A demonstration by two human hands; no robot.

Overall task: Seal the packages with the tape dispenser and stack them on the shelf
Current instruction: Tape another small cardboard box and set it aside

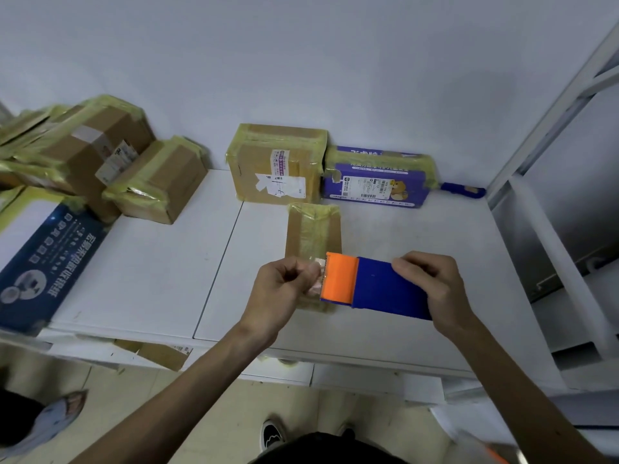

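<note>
A blue tape dispenser with an orange cutter head hangs above the white table; my right hand grips its blue body from the right. My left hand pinches the loose end of clear tape at the orange cutter. Under both lies a small flat cardboard package with yellowish tape along its top. At the back stand a taped brown box and a purple box.
More taped brown boxes pile up at the back left, next to a dark blue flat carton. A white metal shelf frame rises on the right. A blue handle lies behind the purple box. Someone's shoe shows on the floor at left.
</note>
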